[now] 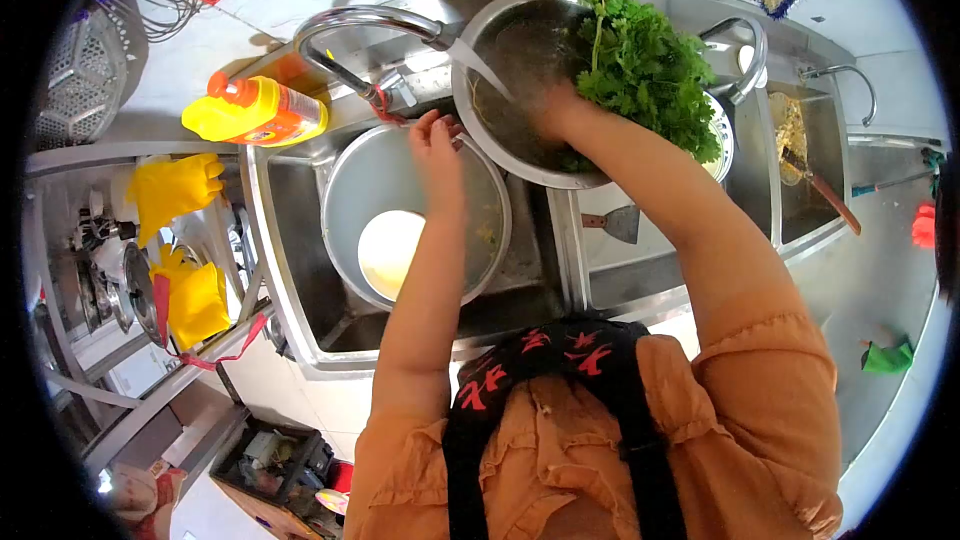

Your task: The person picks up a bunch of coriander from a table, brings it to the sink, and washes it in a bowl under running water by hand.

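Note:
Water runs from a curved faucet (375,15) into a steel basin (500,155) of dark water at the back of the sink. Into that basin reaches my right hand (562,112), its fingers hidden by splashing water and blur. A big bunch of cilantro (650,80) hangs over the basin's right side, close by that hand. My left hand (437,145) hovers at the back rim of a larger basin (503,230), fingers loosely bent and apart, with nothing visible in them. Cloudy water fills this larger basin, and a pale round bowl (390,252) lies in it.
A yellow detergent bottle (265,112) stands on the left ledge. A cleaver (615,223) lies right of the left sink compartment (535,290). Farther right are a second faucet (755,55) and a wooden-handled tool (832,202). Yellow gloves (190,300) hang at left.

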Action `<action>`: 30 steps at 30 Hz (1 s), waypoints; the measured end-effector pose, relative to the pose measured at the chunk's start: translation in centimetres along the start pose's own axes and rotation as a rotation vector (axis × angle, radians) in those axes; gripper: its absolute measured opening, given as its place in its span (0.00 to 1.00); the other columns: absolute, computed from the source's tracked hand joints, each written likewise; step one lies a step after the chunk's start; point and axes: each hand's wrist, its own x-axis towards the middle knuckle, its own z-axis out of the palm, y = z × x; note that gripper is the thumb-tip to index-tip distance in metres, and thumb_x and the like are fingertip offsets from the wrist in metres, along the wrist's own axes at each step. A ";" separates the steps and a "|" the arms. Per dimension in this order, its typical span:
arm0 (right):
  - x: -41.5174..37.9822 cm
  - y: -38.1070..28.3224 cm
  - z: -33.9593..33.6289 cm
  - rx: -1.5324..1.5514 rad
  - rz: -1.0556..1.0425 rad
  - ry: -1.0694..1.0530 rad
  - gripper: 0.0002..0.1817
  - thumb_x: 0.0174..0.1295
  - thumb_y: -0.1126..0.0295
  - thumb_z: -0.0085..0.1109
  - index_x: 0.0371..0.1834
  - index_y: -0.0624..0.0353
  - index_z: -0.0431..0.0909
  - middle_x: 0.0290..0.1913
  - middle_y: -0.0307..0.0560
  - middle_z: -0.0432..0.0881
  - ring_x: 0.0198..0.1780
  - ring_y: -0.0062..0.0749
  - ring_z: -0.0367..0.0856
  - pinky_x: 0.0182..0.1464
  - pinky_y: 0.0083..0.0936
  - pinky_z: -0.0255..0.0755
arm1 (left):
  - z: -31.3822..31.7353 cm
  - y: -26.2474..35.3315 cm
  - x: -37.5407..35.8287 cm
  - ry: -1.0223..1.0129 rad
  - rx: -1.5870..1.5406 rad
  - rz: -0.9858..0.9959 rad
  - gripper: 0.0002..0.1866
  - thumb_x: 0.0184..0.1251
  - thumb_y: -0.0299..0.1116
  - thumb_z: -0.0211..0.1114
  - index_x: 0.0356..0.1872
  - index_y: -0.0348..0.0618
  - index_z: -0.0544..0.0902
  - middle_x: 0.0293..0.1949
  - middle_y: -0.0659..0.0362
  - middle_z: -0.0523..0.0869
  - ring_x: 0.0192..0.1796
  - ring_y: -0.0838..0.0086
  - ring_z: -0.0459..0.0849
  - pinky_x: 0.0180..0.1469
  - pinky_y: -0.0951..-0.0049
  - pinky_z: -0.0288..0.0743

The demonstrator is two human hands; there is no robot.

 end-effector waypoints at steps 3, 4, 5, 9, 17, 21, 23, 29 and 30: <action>0.6 -0.1 -0.4 -0.005 0.009 -0.187 0.29 0.56 0.63 0.53 0.64 0.51 0.65 0.63 0.54 0.68 0.62 0.49 0.68 0.59 0.54 0.60 | -1.8 -0.7 1.6 0.008 0.043 -0.110 0.13 0.67 0.31 0.52 0.50 0.40 0.71 0.40 0.55 0.81 0.35 0.76 0.79 0.35 0.77 0.72; 0.5 0.1 -0.3 0.050 -0.007 -0.095 0.26 0.57 0.63 0.53 0.62 0.51 0.68 0.61 0.53 0.70 0.62 0.48 0.69 0.58 0.54 0.60 | -2.1 -0.9 1.9 0.010 0.059 -0.126 0.13 0.66 0.31 0.53 0.50 0.40 0.71 0.39 0.56 0.81 0.35 0.76 0.79 0.35 0.76 0.72; 0.3 0.1 -0.1 0.109 -0.020 -0.003 0.24 0.57 0.63 0.53 0.59 0.52 0.70 0.59 0.52 0.73 0.61 0.48 0.69 0.58 0.54 0.60 | -2.5 -1.0 2.3 0.013 0.077 -0.141 0.13 0.66 0.31 0.53 0.50 0.41 0.71 0.38 0.56 0.81 0.34 0.76 0.79 0.35 0.76 0.72; 0.6 0.0 -0.1 0.272 -0.020 0.236 0.22 0.57 0.63 0.54 0.57 0.53 0.73 0.58 0.51 0.75 0.60 0.48 0.70 0.57 0.54 0.61 | -3.7 -1.5 4.4 -0.047 -0.023 -0.170 0.14 0.62 0.30 0.54 0.49 0.41 0.72 0.37 0.56 0.81 0.35 0.73 0.80 0.36 0.73 0.74; 1.0 0.1 -0.2 0.440 0.080 0.289 0.22 0.57 0.63 0.54 0.56 0.53 0.73 0.58 0.51 0.75 0.60 0.48 0.70 0.57 0.54 0.61 | -4.5 -2.2 8.6 -0.104 -0.063 -0.313 0.14 0.64 0.33 0.53 0.49 0.41 0.74 0.40 0.55 0.80 0.39 0.68 0.79 0.41 0.70 0.74; 1.1 0.1 -0.6 0.478 0.093 0.289 0.21 0.57 0.63 0.54 0.56 0.53 0.73 0.58 0.51 0.75 0.60 0.48 0.70 0.57 0.54 0.61 | -4.8 -2.5 8.6 -0.133 -0.086 -0.257 0.14 0.64 0.32 0.53 0.48 0.40 0.74 0.39 0.55 0.80 0.40 0.68 0.79 0.42 0.68 0.74; 1.0 0.2 -0.5 0.487 0.098 0.290 0.21 0.57 0.63 0.54 0.56 0.53 0.74 0.58 0.51 0.75 0.60 0.48 0.70 0.57 0.54 0.61 | -4.2 -1.7 7.8 -0.095 -0.085 -0.269 0.15 0.64 0.32 0.53 0.49 0.38 0.73 0.40 0.54 0.79 0.41 0.67 0.79 0.41 0.68 0.74; 0.9 0.1 -0.4 0.502 0.100 0.287 0.21 0.58 0.63 0.54 0.55 0.53 0.74 0.58 0.51 0.75 0.60 0.48 0.70 0.57 0.54 0.61 | -4.1 -1.9 8.2 -0.077 -0.055 -0.294 0.16 0.65 0.31 0.50 0.52 0.37 0.71 0.41 0.53 0.79 0.41 0.66 0.79 0.44 0.67 0.75; 1.0 0.1 -0.5 0.505 0.099 0.289 0.21 0.58 0.63 0.54 0.55 0.53 0.74 0.58 0.51 0.75 0.60 0.48 0.70 0.57 0.54 0.61 | -4.1 -1.9 8.1 -0.064 -0.053 -0.295 0.16 0.65 0.30 0.50 0.52 0.37 0.71 0.41 0.53 0.79 0.41 0.66 0.79 0.44 0.67 0.75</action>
